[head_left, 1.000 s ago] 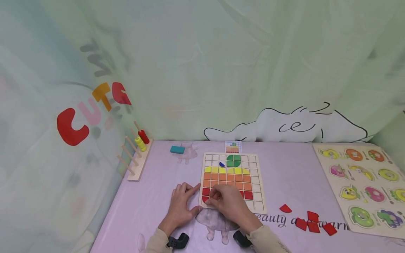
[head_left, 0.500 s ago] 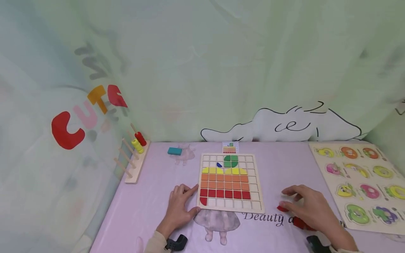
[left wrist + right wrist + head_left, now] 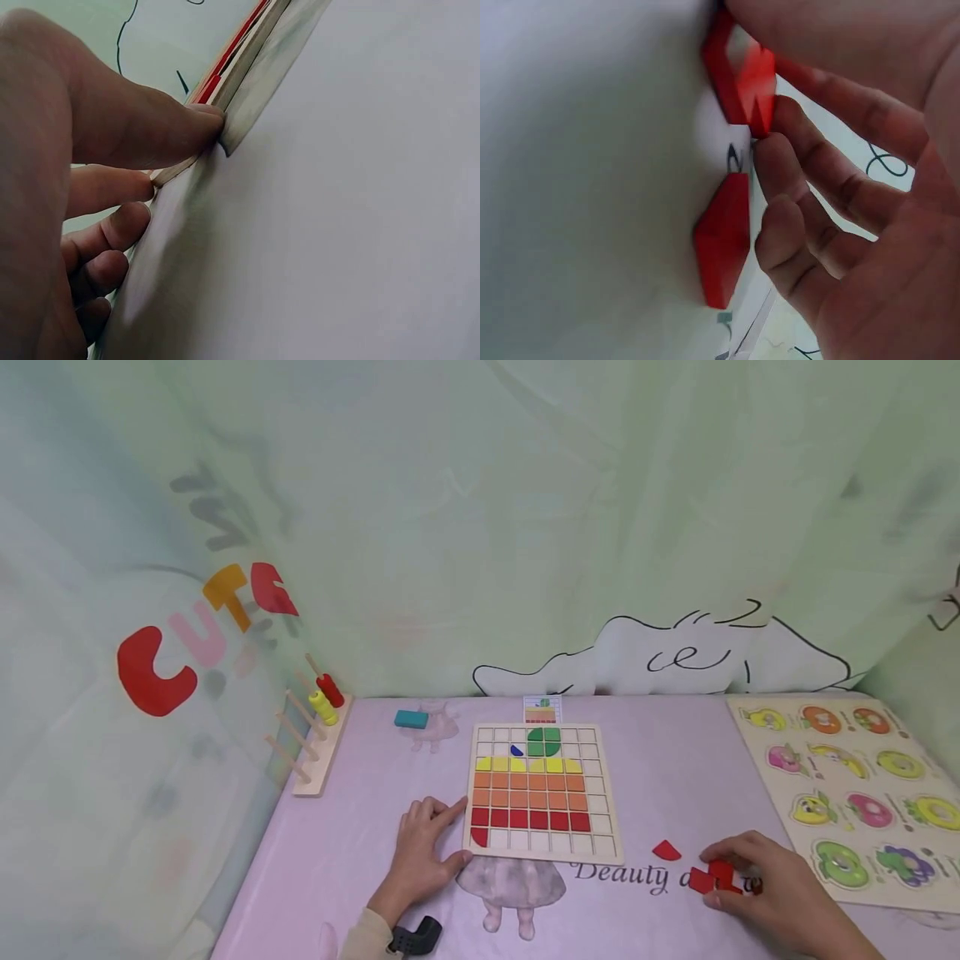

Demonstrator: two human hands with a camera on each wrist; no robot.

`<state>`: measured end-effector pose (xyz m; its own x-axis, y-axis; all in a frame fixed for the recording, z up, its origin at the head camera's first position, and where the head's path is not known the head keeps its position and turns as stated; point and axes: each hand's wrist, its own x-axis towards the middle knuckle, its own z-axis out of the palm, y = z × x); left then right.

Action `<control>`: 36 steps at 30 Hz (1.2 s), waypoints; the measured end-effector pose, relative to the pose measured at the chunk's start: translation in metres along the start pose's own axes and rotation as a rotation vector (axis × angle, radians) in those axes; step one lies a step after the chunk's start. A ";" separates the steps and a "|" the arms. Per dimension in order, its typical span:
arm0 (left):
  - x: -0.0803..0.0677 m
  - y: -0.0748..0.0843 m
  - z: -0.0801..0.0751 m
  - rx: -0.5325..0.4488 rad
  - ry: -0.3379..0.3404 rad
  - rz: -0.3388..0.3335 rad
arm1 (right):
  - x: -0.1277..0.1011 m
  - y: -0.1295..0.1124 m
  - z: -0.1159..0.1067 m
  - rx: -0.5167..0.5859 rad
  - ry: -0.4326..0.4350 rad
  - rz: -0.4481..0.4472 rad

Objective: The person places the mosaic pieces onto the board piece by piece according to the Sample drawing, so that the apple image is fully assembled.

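My left hand (image 3: pixel 423 847) rests at the near left corner of a wooden grid board (image 3: pixel 607 806). Its thumb touches the front edge (image 3: pixel 244 71) and its index finger the left side. Rows of yellow, orange and red tiles fill much of the grid, with a red quarter-circle tile (image 3: pixel 479 837) in the near left cell. Over a cluster of loose red tiles (image 3: pixel 702 882) is my right hand (image 3: pixel 780 893), thumb and index finger spread around them. Its fingers hide part of the cluster. Another red quarter-circle tile (image 3: pixel 666 851) lies just left of that hand.
A small pattern card (image 3: pixel 542 710) lies behind the board. To the left stand a peg rack (image 3: pixel 322 756) with yellow and red beads and a teal block (image 3: pixel 411 719). A fruit puzzle board (image 3: pixel 780 789) covers the right side of the table, near my right hand.
My right hand has left the board's near left cell and moved right to the loose red tiles. The quarter-circle tile stays in that cell. My left hand keeps its place at the corner.
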<state>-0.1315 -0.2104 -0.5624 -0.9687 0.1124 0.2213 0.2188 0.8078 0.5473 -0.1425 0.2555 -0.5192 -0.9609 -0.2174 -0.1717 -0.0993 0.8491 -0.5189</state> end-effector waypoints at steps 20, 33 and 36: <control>0.001 0.002 0.001 -0.008 -0.015 -0.025 | 0.008 -0.013 0.014 -0.015 0.117 0.013; 0.001 0.003 -0.003 -0.010 -0.029 -0.042 | 0.014 -0.023 0.013 0.053 0.099 0.091; 0.001 0.003 -0.002 -0.010 -0.034 -0.045 | 0.013 -0.023 0.011 0.060 0.120 0.083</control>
<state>-0.1311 -0.2094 -0.5586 -0.9809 0.0959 0.1690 0.1760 0.8068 0.5639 -0.1495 0.2285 -0.5186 -0.9895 -0.0850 -0.1166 -0.0058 0.8308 -0.5566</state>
